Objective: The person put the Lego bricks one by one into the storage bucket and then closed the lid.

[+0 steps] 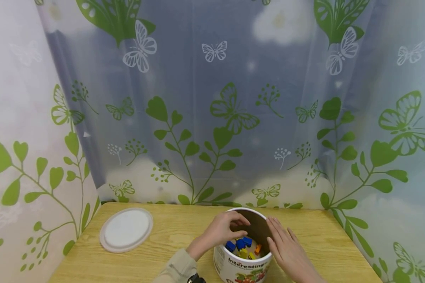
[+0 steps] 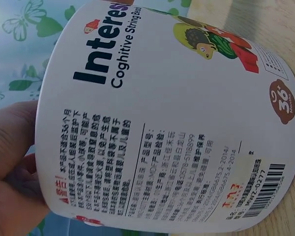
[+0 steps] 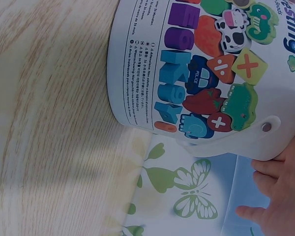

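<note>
A white round bucket [image 1: 224,262] with printed labels stands upright near the table's front edge. Inside it lie several small blue blocks [image 1: 240,244], yellow blocks [image 1: 243,253] and an orange block [image 1: 257,249]. My left hand [image 1: 221,229] is over the bucket's left rim, its fingers bent loosely over the opening and the thumb apart from them; nothing shows between them. In the left wrist view the bucket's wall hides most of that hand. My right hand [image 1: 288,251] rests against the right rim with its fingers fairly straight. A white carry handle [image 3: 236,147] shows in the right wrist view.
On the left part of the wooden table [image 1: 177,224] lies a round white lid [image 1: 127,230]. A curtain [image 1: 184,78] printed with leaves and butterflies hangs behind the table and along both sides. A dark watch [image 1: 196,278] sits at my left wrist.
</note>
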Demonstrator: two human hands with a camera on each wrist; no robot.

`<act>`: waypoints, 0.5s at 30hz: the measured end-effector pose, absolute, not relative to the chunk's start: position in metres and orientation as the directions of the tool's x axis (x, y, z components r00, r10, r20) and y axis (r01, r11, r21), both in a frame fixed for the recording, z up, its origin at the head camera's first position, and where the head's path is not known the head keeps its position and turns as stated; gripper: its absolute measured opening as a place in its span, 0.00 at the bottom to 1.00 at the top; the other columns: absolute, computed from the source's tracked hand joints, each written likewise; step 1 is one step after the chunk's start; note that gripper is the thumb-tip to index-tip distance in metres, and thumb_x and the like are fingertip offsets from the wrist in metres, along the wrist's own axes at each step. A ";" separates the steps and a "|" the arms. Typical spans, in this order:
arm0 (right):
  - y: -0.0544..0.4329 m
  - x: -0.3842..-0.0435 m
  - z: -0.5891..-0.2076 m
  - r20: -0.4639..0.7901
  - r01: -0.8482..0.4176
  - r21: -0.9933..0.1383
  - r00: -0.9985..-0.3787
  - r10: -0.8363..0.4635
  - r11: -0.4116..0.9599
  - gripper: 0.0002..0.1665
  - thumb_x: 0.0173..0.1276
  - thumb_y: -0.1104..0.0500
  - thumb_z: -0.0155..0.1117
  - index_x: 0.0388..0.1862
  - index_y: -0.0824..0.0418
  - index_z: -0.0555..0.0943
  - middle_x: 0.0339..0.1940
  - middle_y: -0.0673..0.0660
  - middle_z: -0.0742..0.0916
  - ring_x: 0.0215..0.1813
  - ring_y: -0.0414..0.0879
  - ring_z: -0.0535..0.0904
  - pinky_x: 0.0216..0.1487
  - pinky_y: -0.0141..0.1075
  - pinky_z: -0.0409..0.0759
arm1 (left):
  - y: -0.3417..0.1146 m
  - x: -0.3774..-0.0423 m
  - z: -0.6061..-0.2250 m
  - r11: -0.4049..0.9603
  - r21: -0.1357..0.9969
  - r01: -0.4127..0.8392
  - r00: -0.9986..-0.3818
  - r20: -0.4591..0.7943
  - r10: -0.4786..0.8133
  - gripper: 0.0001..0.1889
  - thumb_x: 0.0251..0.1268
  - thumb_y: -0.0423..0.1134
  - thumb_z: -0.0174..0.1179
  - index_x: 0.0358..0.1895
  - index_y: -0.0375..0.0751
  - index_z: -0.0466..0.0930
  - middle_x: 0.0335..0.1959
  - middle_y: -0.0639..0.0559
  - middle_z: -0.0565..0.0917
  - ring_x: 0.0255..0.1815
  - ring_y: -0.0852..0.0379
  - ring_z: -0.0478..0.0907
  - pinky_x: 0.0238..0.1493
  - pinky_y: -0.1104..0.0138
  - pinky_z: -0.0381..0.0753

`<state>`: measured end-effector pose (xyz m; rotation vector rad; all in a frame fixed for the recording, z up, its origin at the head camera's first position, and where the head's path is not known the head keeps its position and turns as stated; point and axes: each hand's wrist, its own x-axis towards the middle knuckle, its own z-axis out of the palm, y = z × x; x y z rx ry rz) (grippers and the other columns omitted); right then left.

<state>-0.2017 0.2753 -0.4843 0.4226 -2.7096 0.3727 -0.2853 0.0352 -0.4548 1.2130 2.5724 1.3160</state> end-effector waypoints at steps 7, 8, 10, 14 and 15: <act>0.275 -0.201 -0.484 0.385 -0.335 -0.217 -0.892 -0.236 0.917 0.31 0.81 0.54 0.53 0.78 0.63 0.65 0.78 0.61 0.69 0.77 0.59 0.64 0.71 0.65 0.65 | 0.020 -0.289 -0.451 0.322 0.718 0.618 -0.731 0.372 0.572 0.10 0.68 0.38 0.68 0.49 0.41 0.87 0.46 0.48 0.88 0.46 0.53 0.85 0.49 0.65 0.86; 0.274 -0.201 -0.484 0.385 -0.334 -0.217 -0.893 -0.234 0.917 0.31 0.81 0.54 0.53 0.78 0.63 0.65 0.78 0.61 0.69 0.77 0.59 0.64 0.71 0.65 0.64 | 0.017 -0.289 -0.450 0.318 0.727 0.609 -0.739 0.374 0.560 0.10 0.68 0.37 0.68 0.49 0.40 0.87 0.46 0.48 0.87 0.46 0.52 0.85 0.49 0.64 0.87; 0.274 -0.201 -0.484 0.392 -0.338 -0.214 -0.889 -0.236 0.917 0.32 0.81 0.54 0.53 0.78 0.64 0.65 0.78 0.61 0.69 0.77 0.59 0.64 0.72 0.65 0.64 | 0.012 -0.289 -0.447 0.308 0.746 0.591 -0.754 0.376 0.538 0.10 0.68 0.36 0.68 0.49 0.40 0.87 0.46 0.49 0.87 0.46 0.53 0.85 0.50 0.62 0.87; 0.274 -0.201 -0.485 0.401 -0.338 -0.209 -0.885 -0.235 0.918 0.32 0.80 0.55 0.53 0.78 0.64 0.64 0.78 0.61 0.69 0.77 0.59 0.64 0.72 0.65 0.63 | 0.001 -0.291 -0.445 0.305 0.748 0.589 -0.763 0.390 0.516 0.10 0.68 0.36 0.67 0.50 0.39 0.86 0.47 0.49 0.87 0.48 0.51 0.84 0.52 0.57 0.87; 0.274 -0.201 -0.485 0.400 -0.337 -0.210 -0.886 -0.234 0.918 0.32 0.80 0.54 0.53 0.78 0.64 0.64 0.78 0.61 0.69 0.78 0.58 0.64 0.72 0.64 0.63 | -0.002 -0.291 -0.446 0.312 0.742 0.593 -0.763 0.394 0.512 0.11 0.69 0.36 0.67 0.50 0.39 0.86 0.48 0.49 0.87 0.49 0.50 0.84 0.52 0.56 0.86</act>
